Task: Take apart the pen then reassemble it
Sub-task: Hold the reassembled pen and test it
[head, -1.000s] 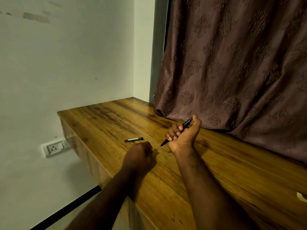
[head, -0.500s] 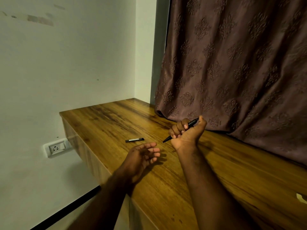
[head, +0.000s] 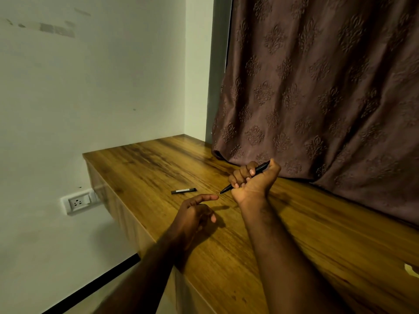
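My right hand (head: 254,181) is closed around a black pen (head: 260,168), palm turned toward me, above the wooden desk (head: 283,234). The pen's tip sticks out below my fist and points down-left; its back end shows by my thumb. My left hand (head: 196,213) hovers just left of it, holding nothing, with the index finger stretched out toward the pen tip and almost touching it. The pen's black cap (head: 183,190) lies flat on the desk, left of both hands.
A brown patterned curtain (head: 317,87) hangs along the desk's far edge behind my right hand. The desk's left edge drops off beside a white wall with a socket (head: 78,202). A pale scrap (head: 411,268) lies at the right edge of the desk.
My left hand went from a fist to open fingers, and its index finger now reaches toward the pen tip. My right hand kept its hold on the pen, shifting slightly.
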Action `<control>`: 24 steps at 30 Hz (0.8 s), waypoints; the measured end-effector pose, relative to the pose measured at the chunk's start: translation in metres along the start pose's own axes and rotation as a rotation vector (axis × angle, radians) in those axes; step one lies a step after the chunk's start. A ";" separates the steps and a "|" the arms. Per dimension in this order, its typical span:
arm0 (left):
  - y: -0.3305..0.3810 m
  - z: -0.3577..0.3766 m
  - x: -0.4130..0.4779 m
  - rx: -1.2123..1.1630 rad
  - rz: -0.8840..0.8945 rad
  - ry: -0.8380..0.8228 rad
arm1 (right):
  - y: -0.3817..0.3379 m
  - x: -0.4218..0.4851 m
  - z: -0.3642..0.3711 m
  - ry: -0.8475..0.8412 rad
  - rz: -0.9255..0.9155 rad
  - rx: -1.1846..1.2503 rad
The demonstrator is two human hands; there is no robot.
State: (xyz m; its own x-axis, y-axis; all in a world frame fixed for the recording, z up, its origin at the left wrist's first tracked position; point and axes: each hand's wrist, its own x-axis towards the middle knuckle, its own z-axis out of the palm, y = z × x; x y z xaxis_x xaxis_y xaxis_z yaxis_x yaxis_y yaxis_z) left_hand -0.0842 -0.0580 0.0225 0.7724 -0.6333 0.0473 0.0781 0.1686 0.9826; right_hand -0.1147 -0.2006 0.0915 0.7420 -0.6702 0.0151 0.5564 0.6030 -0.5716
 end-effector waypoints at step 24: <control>0.001 -0.001 0.000 -0.053 0.002 -0.031 | 0.001 0.003 -0.002 -0.171 0.052 -0.058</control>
State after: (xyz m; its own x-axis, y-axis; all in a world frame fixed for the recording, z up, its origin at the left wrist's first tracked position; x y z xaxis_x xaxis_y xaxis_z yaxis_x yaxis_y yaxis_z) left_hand -0.0839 -0.0574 0.0232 0.7529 -0.6558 0.0553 0.1105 0.2088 0.9717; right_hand -0.1131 -0.2032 0.0892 0.8249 -0.5524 0.1203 0.4963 0.6058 -0.6218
